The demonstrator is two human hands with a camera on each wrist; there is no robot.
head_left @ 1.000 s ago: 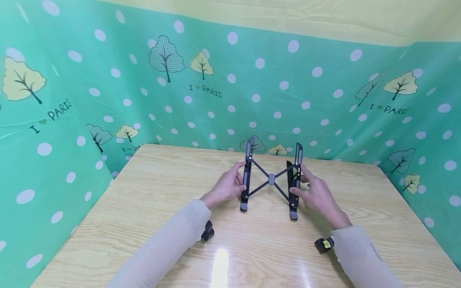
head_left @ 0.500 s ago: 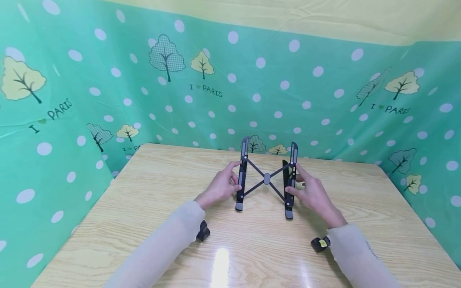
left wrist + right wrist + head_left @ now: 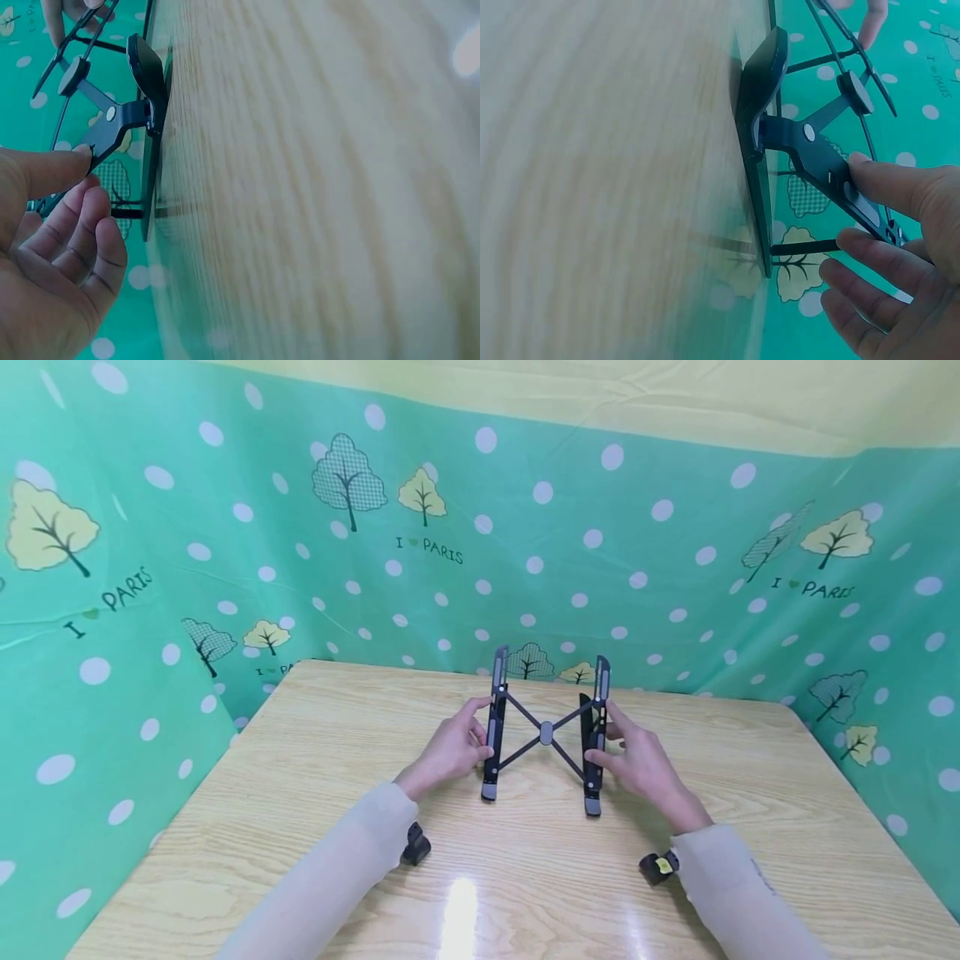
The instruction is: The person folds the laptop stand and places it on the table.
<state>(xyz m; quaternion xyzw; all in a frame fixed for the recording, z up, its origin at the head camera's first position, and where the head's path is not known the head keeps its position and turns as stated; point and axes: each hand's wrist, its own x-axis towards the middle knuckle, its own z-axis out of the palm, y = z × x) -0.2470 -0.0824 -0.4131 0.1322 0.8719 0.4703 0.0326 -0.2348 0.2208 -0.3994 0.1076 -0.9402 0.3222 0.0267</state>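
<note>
Two hands (image 3: 448,749), one gripped stand (image 3: 546,732), one table (image 3: 540,868)

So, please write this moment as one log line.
left hand: holds black X-braced stand | right hand: holds its other side | stand: on light wooden table

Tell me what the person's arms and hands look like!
The left sleeve and right sleeve are long and pale greyish. The left hand and right hand wear no gloves. A chunky black left wrist camera peeks out, and the black right wrist camera has a yellow patch.
</note>
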